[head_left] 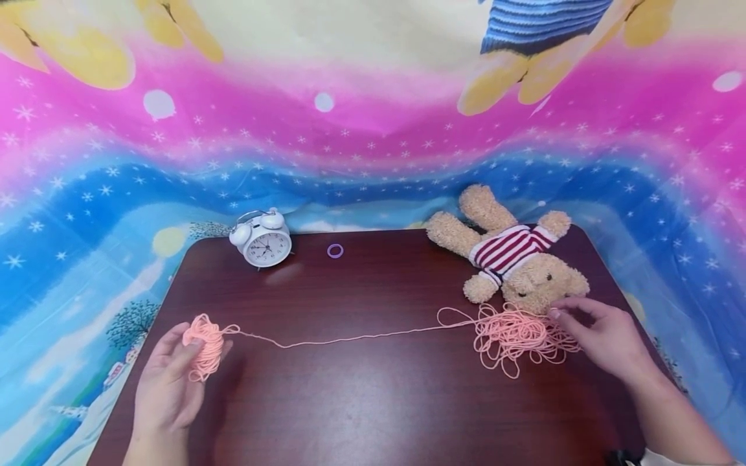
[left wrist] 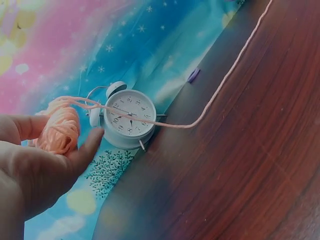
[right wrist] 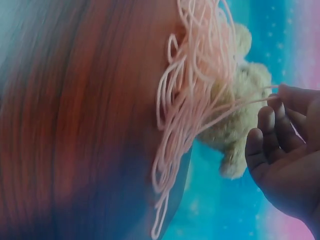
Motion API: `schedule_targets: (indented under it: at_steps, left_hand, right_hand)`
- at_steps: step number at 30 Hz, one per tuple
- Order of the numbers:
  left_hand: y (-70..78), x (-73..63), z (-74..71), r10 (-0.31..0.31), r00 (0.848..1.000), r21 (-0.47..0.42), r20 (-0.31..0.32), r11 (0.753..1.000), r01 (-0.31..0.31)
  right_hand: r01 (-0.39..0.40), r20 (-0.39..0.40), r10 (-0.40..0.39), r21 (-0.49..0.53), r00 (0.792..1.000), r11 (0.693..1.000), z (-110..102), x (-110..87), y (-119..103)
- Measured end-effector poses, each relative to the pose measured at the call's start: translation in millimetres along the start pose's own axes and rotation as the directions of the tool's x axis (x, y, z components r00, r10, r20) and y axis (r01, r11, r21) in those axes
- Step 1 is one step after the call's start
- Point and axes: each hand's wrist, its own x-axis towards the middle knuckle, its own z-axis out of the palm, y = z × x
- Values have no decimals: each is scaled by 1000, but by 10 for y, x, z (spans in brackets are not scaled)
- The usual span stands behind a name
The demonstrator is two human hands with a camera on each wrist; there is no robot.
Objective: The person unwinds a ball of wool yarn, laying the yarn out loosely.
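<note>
Left hand, raised at the surface's left edge, has a compact wound bundle of peach-pink yarn in its grip, with the thumb laid across the front and fingers behind. The grip is closed only as far as the bundle's bulk allows. One thin strand of the same yarn leaves the bundle and spans, with a slight sag, to a loose, tangled heap of peach-pink yarn near the right edge of the dark reddish-brown, wood-grained surface.

At that edge, the right hand pinches a length of yarn drawn from the heap between thumb and forefinger; its remaining fingers are bent and apart from the yarn.

Beside the heap, a tan plush bear in a red-and-white striped top lies face up at the far right corner, head toward the yarn, legs toward the far edge. Contact between head and heap cannot be determined. A white twin-bell alarm clock stands near the far left corner. Right of it, a small purple ring lies near the far edge. Pink-and-blue printed cloth hangs behind.
</note>
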Motion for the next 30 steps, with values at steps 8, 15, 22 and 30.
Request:
schedule_targets:
  at_steps: [8, 15, 22, 30]
  left_hand:
    - [-43, -6, 84, -33, 999, 70, -10, 997, 33]
    - [-82, -16, 146, -47, 994, 249, -102, 966, 71]
    - [-119, 1, 200, -62, 992, 306, -114, 947, 94]
    - [-195, -6, 310, -71, 994, 277, -85, 956, 92]
  right_hand:
    - [107, 109, -109, 24, 988, 994, 172, 24, -226]
    - [187, 127, -192, 55, 973, 981, 253, 82, -373]
    - [315, 66, -315, 11, 947, 949, 282, 185, -451]
    - [265, 66, -270, 77, 961, 961, 451, 255, -655]
